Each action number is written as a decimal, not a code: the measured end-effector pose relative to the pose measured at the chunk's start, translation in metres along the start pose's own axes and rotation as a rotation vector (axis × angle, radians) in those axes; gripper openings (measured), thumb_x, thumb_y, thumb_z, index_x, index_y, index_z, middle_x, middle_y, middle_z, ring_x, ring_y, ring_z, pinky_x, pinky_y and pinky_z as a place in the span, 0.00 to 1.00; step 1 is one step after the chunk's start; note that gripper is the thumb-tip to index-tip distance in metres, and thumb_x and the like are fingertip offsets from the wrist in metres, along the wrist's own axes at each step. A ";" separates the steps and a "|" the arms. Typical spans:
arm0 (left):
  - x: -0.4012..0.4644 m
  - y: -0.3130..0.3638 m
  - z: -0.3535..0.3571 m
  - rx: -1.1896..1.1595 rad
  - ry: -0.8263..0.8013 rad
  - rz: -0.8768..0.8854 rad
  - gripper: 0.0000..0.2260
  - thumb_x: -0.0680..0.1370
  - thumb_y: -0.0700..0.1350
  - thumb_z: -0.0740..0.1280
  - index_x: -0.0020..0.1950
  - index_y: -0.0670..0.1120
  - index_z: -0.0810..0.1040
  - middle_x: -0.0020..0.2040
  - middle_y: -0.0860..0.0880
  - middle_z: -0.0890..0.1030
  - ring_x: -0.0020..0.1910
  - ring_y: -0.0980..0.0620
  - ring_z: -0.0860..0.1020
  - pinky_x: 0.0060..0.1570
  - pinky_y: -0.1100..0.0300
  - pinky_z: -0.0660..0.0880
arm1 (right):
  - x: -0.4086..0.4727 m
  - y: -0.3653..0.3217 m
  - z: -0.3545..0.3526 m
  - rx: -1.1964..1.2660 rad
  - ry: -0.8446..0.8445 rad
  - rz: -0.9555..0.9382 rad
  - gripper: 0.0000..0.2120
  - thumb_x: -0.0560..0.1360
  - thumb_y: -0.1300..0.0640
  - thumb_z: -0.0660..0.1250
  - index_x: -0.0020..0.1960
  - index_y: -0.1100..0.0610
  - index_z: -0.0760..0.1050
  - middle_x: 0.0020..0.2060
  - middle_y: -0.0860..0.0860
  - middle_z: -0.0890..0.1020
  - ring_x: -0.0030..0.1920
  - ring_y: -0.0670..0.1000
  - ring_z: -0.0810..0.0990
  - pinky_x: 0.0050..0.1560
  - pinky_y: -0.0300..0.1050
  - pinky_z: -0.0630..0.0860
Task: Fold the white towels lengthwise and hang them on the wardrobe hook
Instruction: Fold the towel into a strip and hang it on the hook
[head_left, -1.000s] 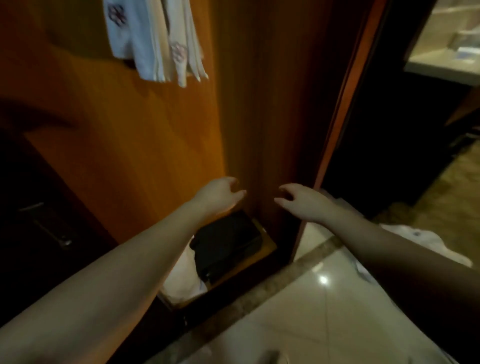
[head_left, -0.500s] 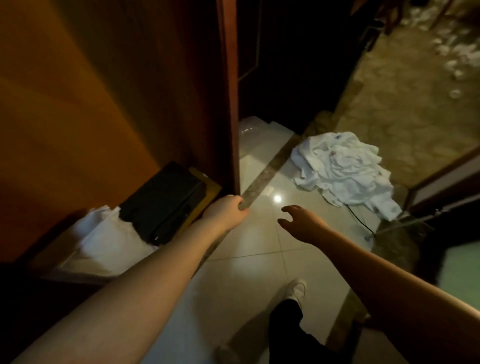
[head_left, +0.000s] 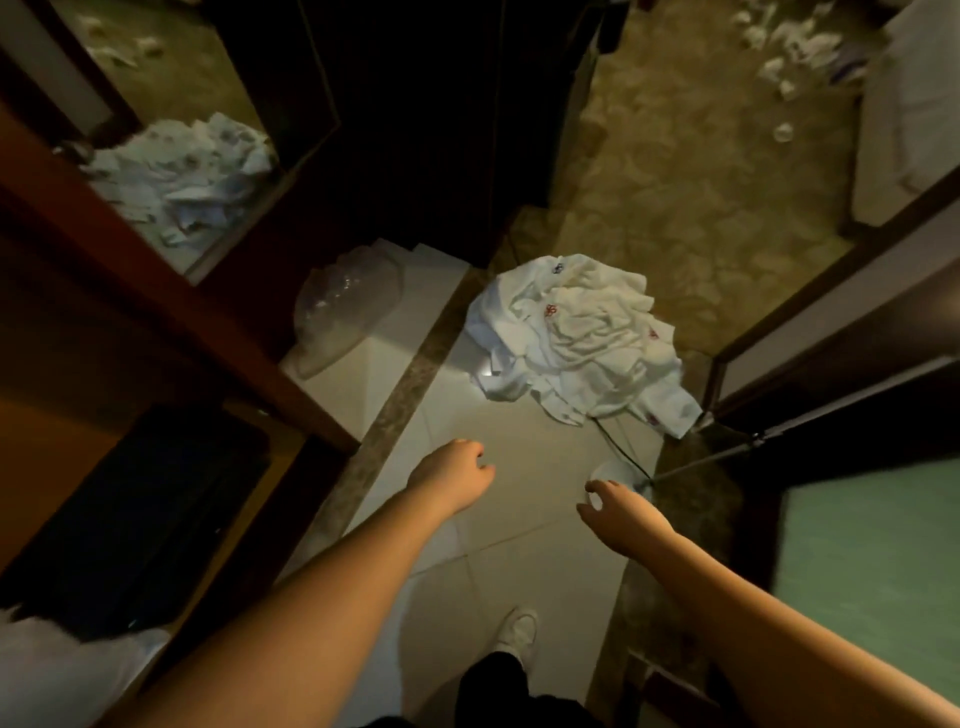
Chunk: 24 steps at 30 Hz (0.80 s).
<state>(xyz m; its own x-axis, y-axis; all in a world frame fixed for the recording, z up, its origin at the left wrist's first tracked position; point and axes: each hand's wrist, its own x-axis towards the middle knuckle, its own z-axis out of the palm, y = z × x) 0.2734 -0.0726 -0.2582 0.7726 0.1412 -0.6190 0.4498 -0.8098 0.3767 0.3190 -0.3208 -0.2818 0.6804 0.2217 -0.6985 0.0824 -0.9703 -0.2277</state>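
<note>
hotel-room entryway beside a wardrobe

a heap of white towels (head_left: 576, 338) lies on glossy pale floor tiles (head_left: 524, 499); left of the heap stands the wooden wardrobe (head_left: 171, 312) with a mirror panel (head_left: 171, 156), beyond the heap patterned carpet (head_left: 691, 171) strewn with crumpled tissues (head_left: 789, 47).
</note>
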 end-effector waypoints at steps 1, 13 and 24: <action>0.017 0.011 -0.001 -0.010 -0.009 0.004 0.21 0.83 0.54 0.60 0.72 0.46 0.73 0.72 0.46 0.73 0.66 0.44 0.75 0.60 0.52 0.73 | 0.014 0.011 -0.011 0.012 -0.001 0.025 0.26 0.81 0.44 0.63 0.75 0.54 0.69 0.72 0.55 0.74 0.69 0.56 0.74 0.66 0.49 0.71; 0.256 0.083 -0.018 0.023 -0.148 0.022 0.20 0.83 0.53 0.59 0.73 0.48 0.71 0.71 0.45 0.73 0.65 0.42 0.75 0.60 0.51 0.75 | 0.206 0.060 -0.090 0.104 -0.019 0.153 0.26 0.80 0.42 0.62 0.75 0.53 0.68 0.71 0.52 0.74 0.68 0.54 0.75 0.64 0.48 0.72; 0.507 0.081 -0.007 -0.002 -0.260 -0.006 0.14 0.82 0.51 0.61 0.62 0.45 0.78 0.63 0.43 0.79 0.56 0.45 0.78 0.47 0.59 0.69 | 0.439 0.087 -0.120 0.372 -0.106 0.309 0.23 0.82 0.50 0.62 0.74 0.58 0.69 0.73 0.55 0.73 0.70 0.55 0.73 0.60 0.42 0.68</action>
<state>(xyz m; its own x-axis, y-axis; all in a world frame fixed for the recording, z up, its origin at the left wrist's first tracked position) 0.7048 -0.0630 -0.5363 0.6288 -0.0055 -0.7775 0.4550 -0.8083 0.3737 0.7125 -0.3196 -0.5272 0.5522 -0.0438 -0.8326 -0.3906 -0.8958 -0.2120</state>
